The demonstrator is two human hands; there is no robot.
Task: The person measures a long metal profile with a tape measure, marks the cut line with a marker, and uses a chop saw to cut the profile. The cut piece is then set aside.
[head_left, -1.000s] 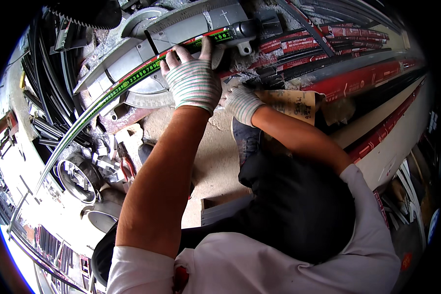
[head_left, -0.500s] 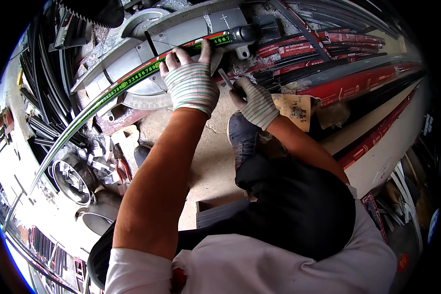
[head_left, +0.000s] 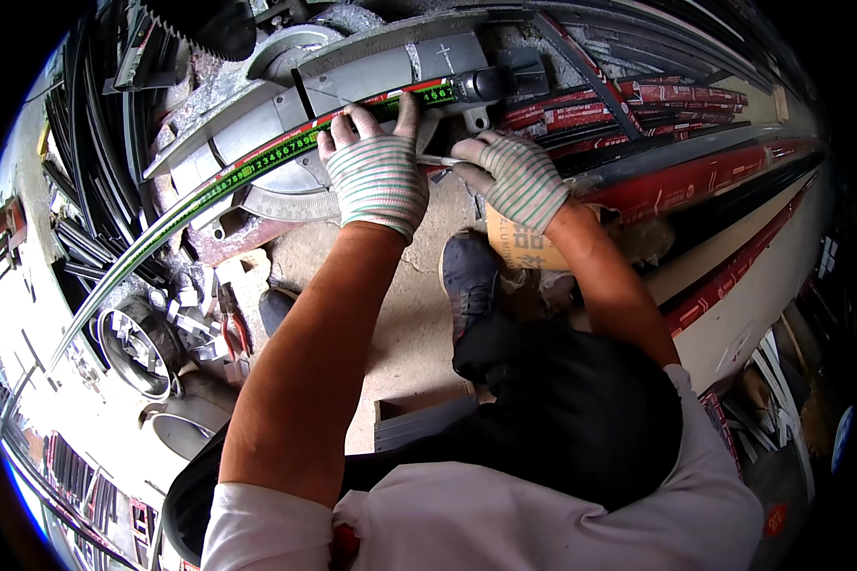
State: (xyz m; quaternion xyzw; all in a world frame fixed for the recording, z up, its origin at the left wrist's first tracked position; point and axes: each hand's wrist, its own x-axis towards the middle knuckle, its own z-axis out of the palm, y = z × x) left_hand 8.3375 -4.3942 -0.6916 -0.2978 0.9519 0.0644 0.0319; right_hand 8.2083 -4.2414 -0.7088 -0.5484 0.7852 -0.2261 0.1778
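While the left hand (head_left: 376, 186) rests extended, spread fingers on one green-numbered measuring strip (head_left: 278, 152) lying across one mitre-saw base (head_left: 286, 201), the right hand (head_left: 522, 179) grips one slim grey rod (head_left: 436, 161) between closed fingers. One round metal container (head_left: 165, 338) holds silvery offcuts (head_left: 139, 352), too jumbled to count; one pair of red-handled pliers (head_left: 227, 322) lies nearby.

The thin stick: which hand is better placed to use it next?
Probably the right hand: it appears to pinch the thin stick, while the left hand rests on the green tape.
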